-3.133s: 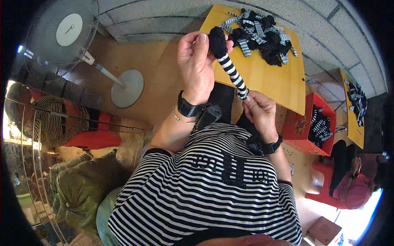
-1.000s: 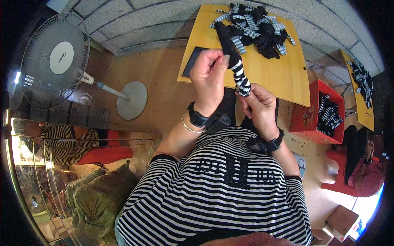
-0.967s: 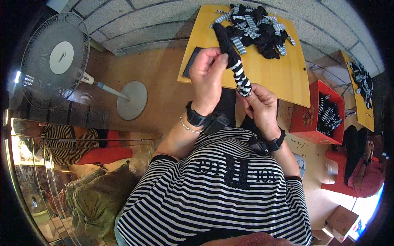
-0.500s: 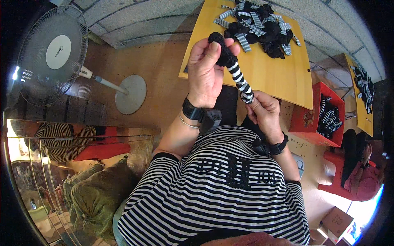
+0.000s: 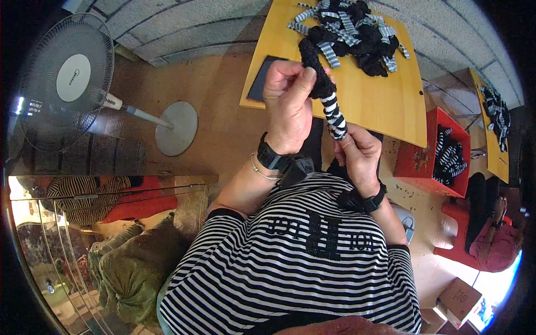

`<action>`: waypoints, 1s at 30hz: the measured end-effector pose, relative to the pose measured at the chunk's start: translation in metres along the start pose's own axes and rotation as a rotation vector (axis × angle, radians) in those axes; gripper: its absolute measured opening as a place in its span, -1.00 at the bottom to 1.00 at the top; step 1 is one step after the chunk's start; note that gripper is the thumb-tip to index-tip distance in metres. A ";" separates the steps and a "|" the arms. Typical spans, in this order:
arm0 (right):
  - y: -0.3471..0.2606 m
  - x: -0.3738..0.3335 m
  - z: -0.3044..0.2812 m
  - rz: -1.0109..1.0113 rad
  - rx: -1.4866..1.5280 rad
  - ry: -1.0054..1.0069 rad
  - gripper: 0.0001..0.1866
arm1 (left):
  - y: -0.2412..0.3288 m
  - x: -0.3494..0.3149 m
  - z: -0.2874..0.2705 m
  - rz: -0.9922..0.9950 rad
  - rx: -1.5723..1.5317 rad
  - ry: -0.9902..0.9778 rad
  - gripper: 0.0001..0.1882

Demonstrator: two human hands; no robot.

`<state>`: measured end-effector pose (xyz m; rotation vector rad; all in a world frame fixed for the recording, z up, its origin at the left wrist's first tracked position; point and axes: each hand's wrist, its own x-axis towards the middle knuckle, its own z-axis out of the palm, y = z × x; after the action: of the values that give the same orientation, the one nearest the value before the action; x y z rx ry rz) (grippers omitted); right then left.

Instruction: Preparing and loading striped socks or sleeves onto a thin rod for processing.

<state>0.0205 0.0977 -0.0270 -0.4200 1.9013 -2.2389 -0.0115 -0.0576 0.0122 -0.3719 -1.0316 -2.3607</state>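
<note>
A fuzzy knit tube, black at its upper end and banded black and white below, is stretched between my two hands above the table's front edge. My left hand is closed around the thick black end, thumb on top, and part of that end sticks up past the fingers. Between thumb and fingers, my right hand pinches the striped lower tip. On the table beyond lies a heap of black fuzzy pieces with grey striped strips.
The yellow table carries a dark flat object at its left edge. Right of it, a red box holds striped pieces. A standing fan is at left, above a glass-fronted cabinet and a green sack. Another person sits at far right.
My left hand has shifted slightly right and nearer with the black end. The striped stretch between my hands looks shorter. My right hand keeps its pinch.
</note>
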 end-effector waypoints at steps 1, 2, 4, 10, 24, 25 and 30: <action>0.000 0.001 -0.002 0.001 0.000 0.002 -0.82 | -0.001 0.001 -0.002 -0.002 0.000 0.000 -0.91; -0.001 0.001 -0.004 0.008 -0.001 -0.008 -0.82 | -0.002 0.004 -0.004 -0.014 0.005 0.000 -0.90; -0.004 0.002 -0.005 0.016 -0.001 -0.017 -0.82 | -0.001 0.008 -0.008 -0.027 0.010 0.001 -0.88; -0.001 0.001 -0.018 0.052 -0.012 -0.083 -0.85 | 0.006 0.015 -0.006 -0.121 -0.208 0.110 -0.82; -0.003 0.001 -0.001 0.102 0.078 -0.073 -0.85 | -0.006 -0.002 0.003 -0.130 -0.210 -0.077 -0.91; -0.004 0.001 -0.001 0.118 0.078 -0.057 -0.85 | -0.006 0.000 0.002 -0.126 -0.177 -0.064 -0.92; 0.000 0.001 -0.012 0.055 0.025 -0.099 -0.84 | 0.005 0.009 0.001 -0.185 -0.189 -0.024 -0.74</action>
<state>0.0154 0.1081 -0.0289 -0.4608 1.8121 -2.1626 -0.0162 -0.0631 0.0201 -0.3900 -0.8897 -2.6360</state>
